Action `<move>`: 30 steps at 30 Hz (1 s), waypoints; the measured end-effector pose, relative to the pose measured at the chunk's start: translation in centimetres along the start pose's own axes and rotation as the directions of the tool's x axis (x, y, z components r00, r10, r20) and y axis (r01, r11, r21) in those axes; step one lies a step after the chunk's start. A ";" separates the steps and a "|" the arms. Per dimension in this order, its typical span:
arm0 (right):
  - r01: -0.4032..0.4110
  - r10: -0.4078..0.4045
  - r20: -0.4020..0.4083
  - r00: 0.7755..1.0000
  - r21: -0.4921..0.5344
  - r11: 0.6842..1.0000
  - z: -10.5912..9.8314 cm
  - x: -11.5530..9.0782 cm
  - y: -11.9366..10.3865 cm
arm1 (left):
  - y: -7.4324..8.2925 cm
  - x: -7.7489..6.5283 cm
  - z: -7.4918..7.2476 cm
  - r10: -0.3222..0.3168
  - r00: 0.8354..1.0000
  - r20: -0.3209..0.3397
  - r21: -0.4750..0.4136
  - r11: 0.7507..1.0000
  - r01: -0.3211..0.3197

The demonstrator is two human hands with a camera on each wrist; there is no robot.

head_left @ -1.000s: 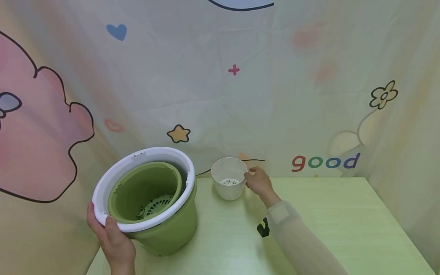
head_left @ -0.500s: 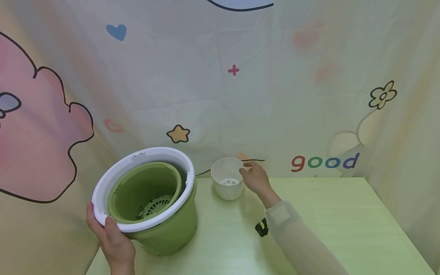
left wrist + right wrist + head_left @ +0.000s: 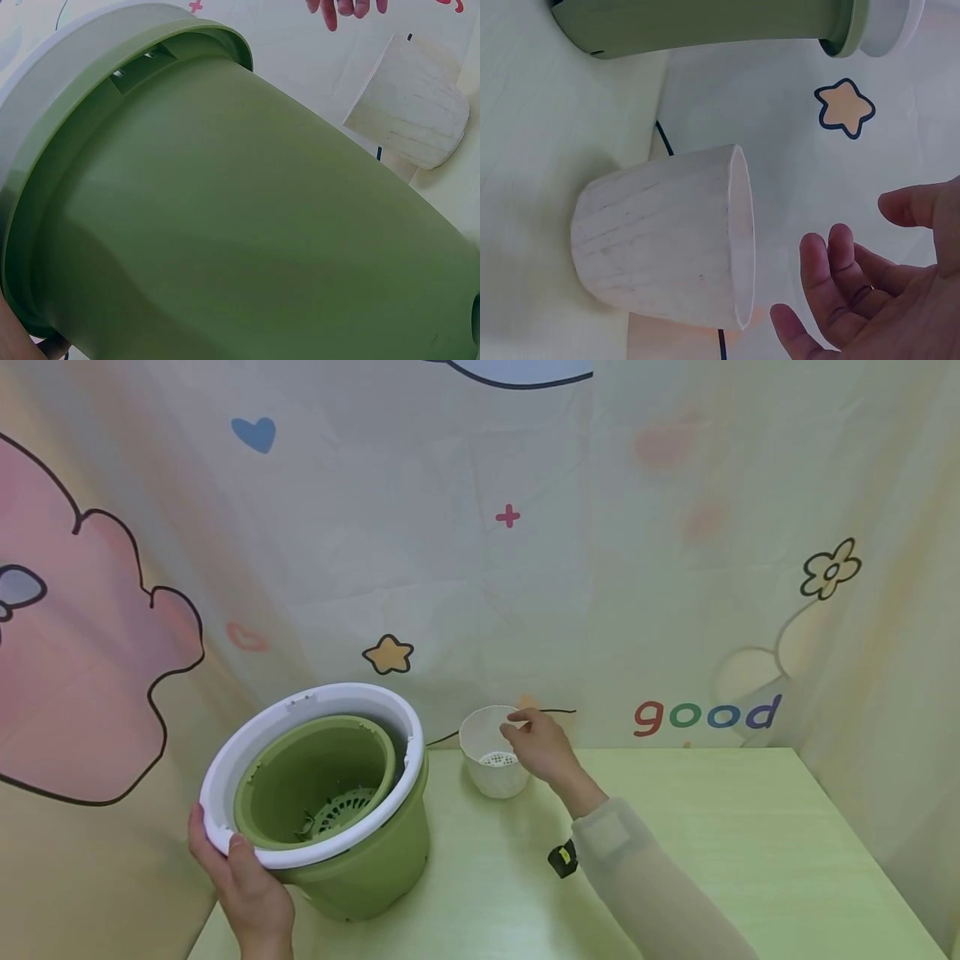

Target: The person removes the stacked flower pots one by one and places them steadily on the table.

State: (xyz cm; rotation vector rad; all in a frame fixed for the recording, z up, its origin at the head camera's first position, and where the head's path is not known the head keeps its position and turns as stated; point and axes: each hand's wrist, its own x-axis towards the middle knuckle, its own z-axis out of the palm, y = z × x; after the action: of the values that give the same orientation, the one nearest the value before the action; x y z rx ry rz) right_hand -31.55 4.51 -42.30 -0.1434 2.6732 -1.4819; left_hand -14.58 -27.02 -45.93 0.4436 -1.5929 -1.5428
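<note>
At the left in the head view stands a large green flowerpot (image 3: 386, 877) with a white rim (image 3: 212, 793); a smaller green pot (image 3: 281, 802) with a slotted bottom is nested inside. My left hand (image 3: 255, 902) grips the white rim, thumb over the edge; in its wrist view the green wall hides most of that hand. A small white flowerpot (image 3: 498, 783) with a holed bottom stands upright on the table, right of the green one. Just above its right side hovers my right hand (image 3: 546, 750), fingers loosely bent, holding nothing. The right wrist view shows a gap between fingers and white pot (image 3: 667, 232).
The pale green table (image 3: 720, 827) ends at a printed cloth (image 3: 420, 527) hanging close behind the white pot. A black and yellow item (image 3: 564, 858) shows beside the right sleeve (image 3: 645, 868). Another cloth side (image 3: 900, 735) bounds the table's right.
My right hand has let go of the white pot's right rim and moved left and slightly up, over its opening. The left hand and the green pots stay put.
</note>
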 end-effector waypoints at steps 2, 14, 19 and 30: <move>0.006 -0.006 0.007 1.000 0.001 1.000 0.1 -0.2 -0.3 | -0.1 0.0 0.0 0.001 1.000 0.000 -0.002 1.000 -0.001; 0.166 -0.167 0.047 0.985 0.016 0.986 0.8 -1.9 -3.9 | -0.1 0.0 0.0 0.000 1.000 -0.008 -0.015 1.000 -0.001; 0.227 -0.228 0.044 0.973 0.027 0.974 1.4 -2.6 -5.5 | -0.1 -0.1 -0.1 0.001 1.000 -0.008 -0.005 1.000 -0.001; 0.359 -0.361 0.045 0.931 0.057 0.932 2.7 -3.7 -7.8 | -0.3 0.0 -0.1 -0.010 1.000 -0.002 0.000 1.000 0.010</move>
State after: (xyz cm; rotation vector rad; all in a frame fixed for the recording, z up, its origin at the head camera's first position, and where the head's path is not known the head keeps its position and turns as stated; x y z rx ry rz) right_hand -27.28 -1.39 -37.01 -0.6955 2.6673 -1.6033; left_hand -14.59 -27.15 -46.17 0.4533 -1.5917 -1.5489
